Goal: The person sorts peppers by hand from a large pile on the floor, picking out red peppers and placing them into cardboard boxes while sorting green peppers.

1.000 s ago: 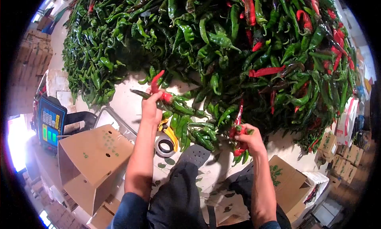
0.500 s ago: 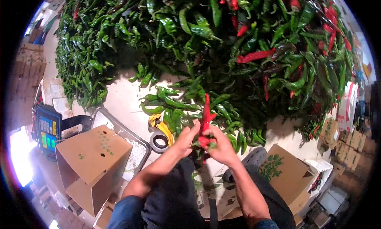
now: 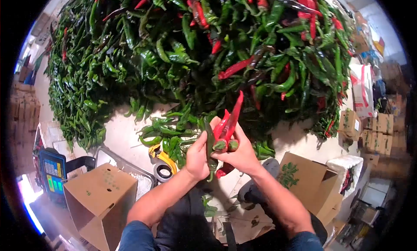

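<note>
In front of my knees both hands are close together. My right hand (image 3: 244, 154) is closed round a small bunch of red chili peppers (image 3: 230, 125), their green stem ends facing me and the tips pointing away. A long dark green chili pepper (image 3: 210, 142) stands between my left hand (image 3: 197, 159) and the red ones, with the fingers of my left hand closed on it. Just under the hands shows a bit of another red pepper (image 3: 222, 170); whether it is held cannot be made out. Loose green peppers (image 3: 173, 149) lie on the floor beyond my left hand.
A large pile of green and red peppers (image 3: 173, 55) fills the far side. To the left are a yellow tape dispenser (image 3: 163, 157), a tray (image 3: 147, 175), an open cardboard box (image 3: 102, 181) and a scale display (image 3: 53, 175). Another cardboard box (image 3: 299, 172) stands right, beside a white foam box (image 3: 347, 166).
The view has tilted up, so the pile sits lower in the picture. More red peppers now show in my right hand, and a dark green one is upright at my left fingers.
</note>
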A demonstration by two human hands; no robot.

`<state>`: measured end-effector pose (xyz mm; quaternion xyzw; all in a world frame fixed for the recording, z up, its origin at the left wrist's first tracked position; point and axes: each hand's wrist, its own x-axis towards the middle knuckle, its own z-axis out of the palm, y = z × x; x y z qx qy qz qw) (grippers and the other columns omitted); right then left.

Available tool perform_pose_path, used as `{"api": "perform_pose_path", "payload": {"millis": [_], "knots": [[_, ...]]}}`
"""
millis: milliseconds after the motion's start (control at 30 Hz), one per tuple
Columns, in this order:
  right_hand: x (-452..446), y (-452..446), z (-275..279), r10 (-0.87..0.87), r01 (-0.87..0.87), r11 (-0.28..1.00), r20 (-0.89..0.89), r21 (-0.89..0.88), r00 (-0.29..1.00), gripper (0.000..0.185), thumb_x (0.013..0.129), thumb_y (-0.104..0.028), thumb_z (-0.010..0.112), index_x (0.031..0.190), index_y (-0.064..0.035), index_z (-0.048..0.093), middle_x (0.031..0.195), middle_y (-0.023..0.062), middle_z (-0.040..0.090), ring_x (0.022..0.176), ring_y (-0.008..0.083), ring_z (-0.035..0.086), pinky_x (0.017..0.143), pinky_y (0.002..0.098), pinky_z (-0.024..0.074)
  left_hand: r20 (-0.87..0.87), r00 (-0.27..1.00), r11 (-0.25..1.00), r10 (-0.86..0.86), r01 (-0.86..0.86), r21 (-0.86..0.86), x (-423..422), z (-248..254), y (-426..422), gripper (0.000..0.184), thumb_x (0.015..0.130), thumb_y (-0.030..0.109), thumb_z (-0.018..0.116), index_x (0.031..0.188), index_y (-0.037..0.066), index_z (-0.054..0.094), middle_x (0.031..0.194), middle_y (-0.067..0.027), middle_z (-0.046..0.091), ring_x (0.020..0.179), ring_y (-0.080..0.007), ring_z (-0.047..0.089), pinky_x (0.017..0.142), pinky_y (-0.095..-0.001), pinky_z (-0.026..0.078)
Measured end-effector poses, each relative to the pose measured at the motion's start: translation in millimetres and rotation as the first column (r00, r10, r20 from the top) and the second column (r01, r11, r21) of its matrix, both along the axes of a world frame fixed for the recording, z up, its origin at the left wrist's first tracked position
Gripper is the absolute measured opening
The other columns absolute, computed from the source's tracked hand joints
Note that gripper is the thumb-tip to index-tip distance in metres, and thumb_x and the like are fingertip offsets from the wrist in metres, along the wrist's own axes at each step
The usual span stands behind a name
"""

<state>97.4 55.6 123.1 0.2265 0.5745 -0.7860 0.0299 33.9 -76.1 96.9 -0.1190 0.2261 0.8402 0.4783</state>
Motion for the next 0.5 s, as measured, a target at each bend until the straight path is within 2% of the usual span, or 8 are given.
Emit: {"api": "perform_pose_path", "payload": {"millis": [33, 133, 167, 267, 333, 367, 433, 500], "knots": [[-1, 6, 15, 0.008, -0.009, 0.999, -0.005, -0.036, 1.0, 0.108, 0.07, 0.003, 0.084, 0.156, -0.0056, 0.018, 0.133, 0.0065, 0.054, 0.115, 0.0152, 0.058, 0.096, 0.0324, 0.0509, 0.009, 1.0, 1.0, 0.0, 0.0, 0.014, 0, 1, 8, 0.054, 0.108, 0.031, 0.029, 0.157, 0.008, 0.025, 0.158, -0.0092, 0.034, 0.141, -0.0265, 0.04, 0.119, -0.0441, 0.029], [4, 25, 47, -0.049, 0.057, 0.994, -0.078, 0.094, 0.996, 0.107, 0.071, 0.003, 0.083, 0.156, -0.0053, 0.018, 0.133, 0.0064, 0.054, 0.116, 0.0153, 0.057, 0.098, 0.0328, 0.0497, -0.068, 0.998, 1.0, -0.002, 0.003, 0.018, 6, 33, 38, 0.053, 0.109, 0.027, 0.028, 0.156, 0.005, 0.023, 0.159, -0.0084, 0.033, 0.143, -0.0238, 0.038, 0.12, -0.0393, 0.029], [9, 38, 59, -0.058, 0.061, 0.995, -0.042, 0.075, 0.997, 0.105, 0.072, 0.003, 0.082, 0.156, -0.0048, 0.019, 0.135, 0.006, 0.054, 0.119, 0.0155, 0.054, 0.101, 0.0332, 0.0474, -0.116, 0.993, 1.0, -0.015, 0.018, 0.022, 11, 42, 49, 0.053, 0.109, 0.028, 0.028, 0.156, 0.005, 0.025, 0.16, -0.0081, 0.031, 0.142, -0.0238, 0.038, 0.119, -0.0392, 0.029], [38, 90, 119, -0.001, 0.017, 0.973, -0.07, 0.229, 0.998, 0.105, 0.068, -0.005, 0.086, 0.155, -0.0039, 0.026, 0.136, 0.0044, 0.052, 0.118, 0.0134, 0.053, 0.101, 0.0317, 0.0465, -0.404, 0.907, 0.983, -0.119, 0.164, 0.078, 31, 90, 92, 0.061, 0.108, 0.034, 0.036, 0.159, 0.01, 0.014, 0.159, -0.0113, 0.031, 0.141, -0.0263, 0.04, 0.118, -0.0421, 0.03], [101, 143, 185, 0.095, -0.046, 0.86, -0.072, 0.508, 0.993, 0.106, 0.064, -0.008, 0.089, 0.153, -0.0025, 0.031, 0.134, 0.0047, 0.054, 0.114, 0.0124, 0.055, 0.099, 0.0308, 0.047, -0.69, 0.652, 0.913, -0.316, 0.407, -0.033, 64, 130, 136, 0.064, 0.108, 0.036, 0.036, 0.159, 0.009, 0.01, 0.158, -0.0133, 0.032, 0.142, -0.0247, 0.038, 0.118, -0.0399, 0.029], [124, 149, 224, 0.02, -0.073, 0.826, 0.1, 0.559, 0.995, 0.106, 0.062, -0.009, 0.09, 0.151, -0.0013, 0.034, 0.133, 0.0056, 0.056, 0.111, 0.0122, 0.055, 0.098, 0.0306, 0.0472, -0.817, 0.517, 0.904, -0.257, 0.428, -0.013, 80, 148, 151, 0.065, 0.108, 0.038, 0.035, 0.159, 0.008, 0.009, 0.156, -0.0139, 0.034, 0.141, -0.0229, 0.038, 0.117, -0.0365, 0.03], [177, 160, 262, -0.066, -0.014, 0.661, 0.076, 0.75, 0.995, 0.102, 0.065, -0.008, 0.089, 0.15, -0.0009, 0.035, 0.127, 0.0051, 0.058, 0.11, 0.0127, 0.056, 0.097, 0.03, 0.0483, -0.845, 0.461, 0.87, -0.272, 0.493, -0.011, 118, 188, 178, 0.065, 0.108, 0.04, 0.036, 0.159, 0.007, 0.011, 0.154, -0.0131, 0.036, 0.139, -0.022, 0.039, 0.115, -0.0337, 0.032], [230, 168, 279, -0.162, 0.113, 0.565, -0.025, 0.817, 0.987, 0.1, 0.066, -0.008, 0.089, 0.15, -0.0009, 0.034, 0.126, 0.005, 0.058, 0.11, 0.0136, 0.057, 0.096, 0.0295, 0.0487, -0.833, 0.465, 0.828, -0.298, 0.56, 0.017, 163, 213, 200, 0.065, 0.108, 0.041, 0.035, 0.158, 0.006, 0.013, 0.154, -0.0133, 0.036, 0.139, -0.0222, 0.04, 0.115, -0.0331, 0.032]]}}
